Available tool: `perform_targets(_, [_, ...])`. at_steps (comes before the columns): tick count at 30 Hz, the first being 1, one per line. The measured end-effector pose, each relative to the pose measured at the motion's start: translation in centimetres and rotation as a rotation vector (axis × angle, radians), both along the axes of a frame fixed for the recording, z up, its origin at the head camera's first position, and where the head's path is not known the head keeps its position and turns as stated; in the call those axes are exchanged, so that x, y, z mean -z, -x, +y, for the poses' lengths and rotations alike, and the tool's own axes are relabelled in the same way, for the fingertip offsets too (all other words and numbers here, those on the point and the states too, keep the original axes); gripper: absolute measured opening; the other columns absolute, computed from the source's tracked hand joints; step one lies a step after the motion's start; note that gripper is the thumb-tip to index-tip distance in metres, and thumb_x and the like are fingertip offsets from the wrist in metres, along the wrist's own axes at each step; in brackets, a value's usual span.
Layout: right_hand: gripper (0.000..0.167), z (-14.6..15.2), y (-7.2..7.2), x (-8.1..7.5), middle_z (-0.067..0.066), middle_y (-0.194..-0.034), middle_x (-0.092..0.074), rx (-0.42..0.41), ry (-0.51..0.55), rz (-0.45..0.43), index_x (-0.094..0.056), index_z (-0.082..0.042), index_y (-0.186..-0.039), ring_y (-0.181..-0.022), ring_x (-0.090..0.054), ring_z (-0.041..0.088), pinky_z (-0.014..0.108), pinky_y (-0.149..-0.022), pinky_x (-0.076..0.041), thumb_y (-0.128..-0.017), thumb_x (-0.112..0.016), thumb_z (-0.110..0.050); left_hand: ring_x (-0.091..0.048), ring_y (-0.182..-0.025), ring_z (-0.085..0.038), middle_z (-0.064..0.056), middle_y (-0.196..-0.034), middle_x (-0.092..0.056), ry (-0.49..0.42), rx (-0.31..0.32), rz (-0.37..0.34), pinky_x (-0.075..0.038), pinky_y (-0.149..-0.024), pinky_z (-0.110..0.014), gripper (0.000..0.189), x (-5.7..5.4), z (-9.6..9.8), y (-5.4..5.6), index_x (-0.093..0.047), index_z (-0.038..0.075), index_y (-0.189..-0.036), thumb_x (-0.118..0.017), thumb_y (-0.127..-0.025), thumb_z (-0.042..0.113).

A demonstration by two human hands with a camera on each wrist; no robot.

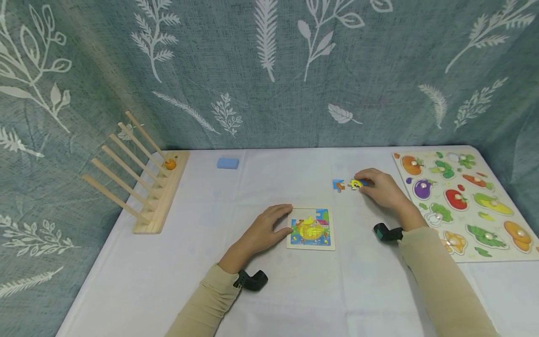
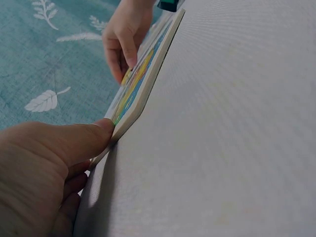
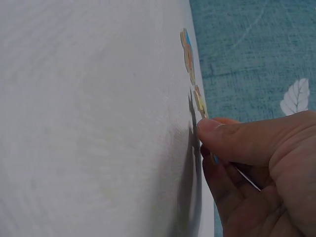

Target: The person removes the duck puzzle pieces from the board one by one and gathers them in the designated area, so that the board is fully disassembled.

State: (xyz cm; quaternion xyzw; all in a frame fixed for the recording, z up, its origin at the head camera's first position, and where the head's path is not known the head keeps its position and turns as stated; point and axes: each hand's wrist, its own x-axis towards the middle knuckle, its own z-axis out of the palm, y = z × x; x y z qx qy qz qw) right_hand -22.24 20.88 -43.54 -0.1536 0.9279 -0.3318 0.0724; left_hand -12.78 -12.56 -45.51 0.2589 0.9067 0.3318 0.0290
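My left hand (image 1: 263, 230) holds the left side of a small square jigsaw puzzle board (image 1: 331, 241), its thumb (image 2: 94, 140) at the board's edge. A yellow chick picture partly fills the frame, with bare wood at its top left. Out to the right, my right hand (image 1: 383, 189) pinches a yellow and blue puzzle piece (image 1: 355, 184) between thumb and fingers, low over the tablecloth. The fingertips hide part of that piece. Just left of it lies another puzzle piece (image 1: 338, 185), blue and brown.
On the right lies a large vegetable peg puzzle (image 1: 425, 206), partly behind my right forearm. A wooden rack with slanted pegs (image 1: 162, 213) stands at the left, an orange bead (image 1: 170, 164) on it. A blue block (image 1: 228, 163) sits near the back edge, before a patterned curtain (image 1: 290, 112).
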Motion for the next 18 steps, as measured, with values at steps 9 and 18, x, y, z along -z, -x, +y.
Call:
perform_targets(9, [0.033, -0.09, 0.25, 0.15, 0.024, -0.133, -0.050, -0.011, -0.021, -0.012, -0.058, 0.003, -0.124, -0.126, -0.044, 0.041, 0.054, -0.108, -0.035, -0.092, -0.057, -0.001, -0.043, -0.132, -0.030, -0.013, -0.139, -0.050, -0.004, 0.000, -0.002, -0.038, -0.110, -0.044, 0.054, 0.12, -0.04, -0.02, -0.050, 0.002, -0.135, -0.067, -0.088, 0.022])
perform_targets(18, [0.035, -0.03, 0.32, 0.14, 0.025, -0.136, -0.047, -0.021, -0.029, -0.022, -0.057, 0.005, -0.126, -0.129, -0.041, 0.041, 0.054, -0.109, -0.034, -0.091, -0.057, -0.001, -0.044, -0.132, -0.030, -0.013, -0.139, -0.050, 0.000, -0.004, 0.003, -0.038, -0.110, -0.044, 0.054, 0.22, -0.05, 0.02, -0.050, 0.003, -0.136, -0.068, -0.088, 0.022])
